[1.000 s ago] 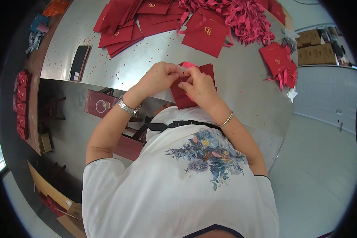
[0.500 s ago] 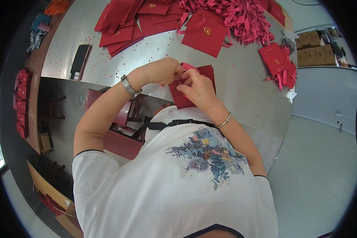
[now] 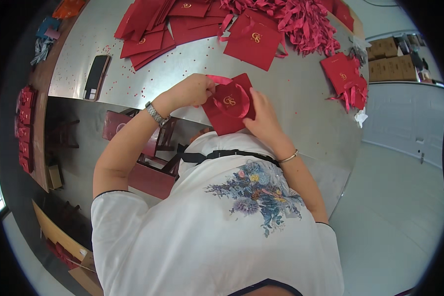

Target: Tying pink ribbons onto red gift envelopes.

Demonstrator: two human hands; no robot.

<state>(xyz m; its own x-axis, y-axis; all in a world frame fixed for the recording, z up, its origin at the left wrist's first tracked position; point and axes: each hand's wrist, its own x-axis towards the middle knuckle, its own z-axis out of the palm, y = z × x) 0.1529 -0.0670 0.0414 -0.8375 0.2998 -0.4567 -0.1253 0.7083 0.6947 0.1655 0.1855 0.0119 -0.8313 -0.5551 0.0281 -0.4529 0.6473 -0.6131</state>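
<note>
Between my hands, at the near edge of the metal table, is a small red paper gift bag (image 3: 221, 122) with a gold emblem on its front. A pink-red ribbon handle (image 3: 245, 96) loops across that front. My left hand (image 3: 196, 91) is closed at the bag's upper left edge, its fingertips pinching the edge beside the ribbon. Along the right edge, my right hand (image 3: 267, 118) grips the bag, thumb in front and fingers partly hidden behind it. Just beyond lies another red bag (image 3: 249, 49) with ribbon attached.
Flat red bags (image 3: 148, 47) are piled at the far left of the table (image 3: 182, 64), beside a heap of ribbons (image 3: 308, 29). A phone (image 3: 97, 78) and scattered red bits lie on the left. More ribboned bags (image 3: 336, 74) rest at the right edge. Stools (image 3: 133, 130) stand below.
The bag's front has turned into view with its ribbon loop spread across it. My right hand has moved from the ribbon at the top to the bag's right edge.
</note>
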